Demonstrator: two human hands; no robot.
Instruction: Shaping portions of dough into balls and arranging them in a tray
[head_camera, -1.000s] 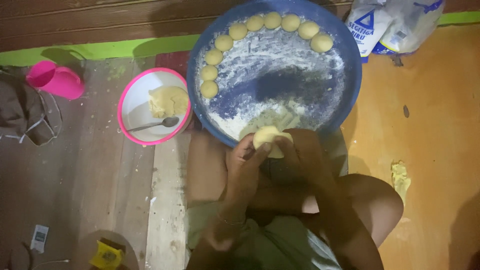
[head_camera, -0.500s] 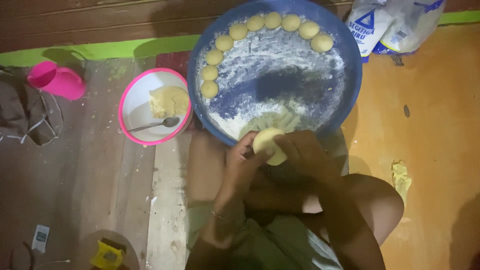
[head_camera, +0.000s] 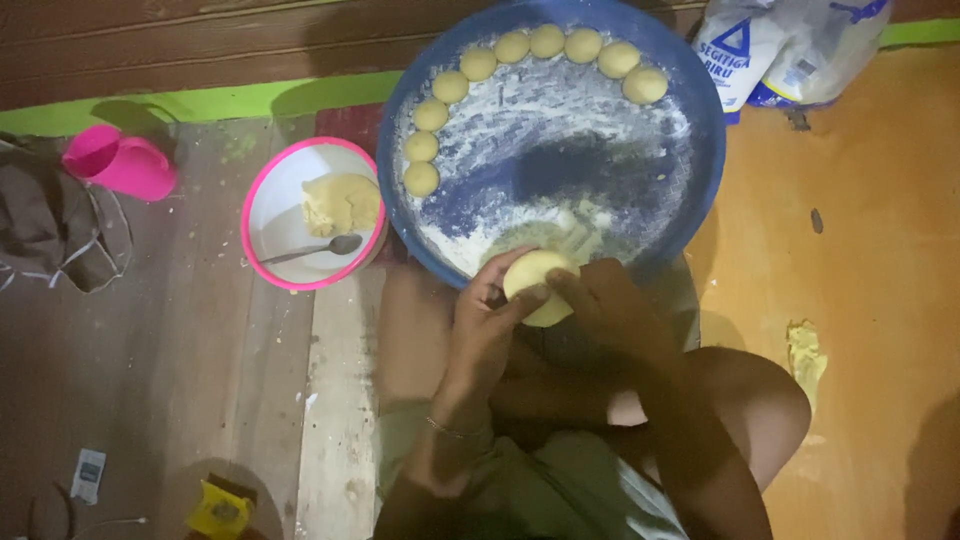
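Pale yellow dough ball (head_camera: 538, 285) is sitting between both hands, just over the near rim of a big blue basin (head_camera: 700, 190). Left hand (head_camera: 487, 325) is curling around its left side, thumb pressing on top; right hand (head_camera: 610, 310) is closing fingers against its right side. Inside the floured basin, nine smaller dough balls (head_camera: 480, 64) are lining the far edge. Beside it, a pink-rimmed bowl (head_camera: 262, 215) is holding filling (head_camera: 342, 203) and a spoon (head_camera: 312, 250).

A round basin (head_camera: 700, 150) lies far centre, dough balls (head_camera: 480, 64) lining its far and left rim. A bowl (head_camera: 262, 210) holding a spoon (head_camera: 310, 250) sits just left. A cup (head_camera: 118, 162) lies far left, bags (head_camera: 790, 45) far right.
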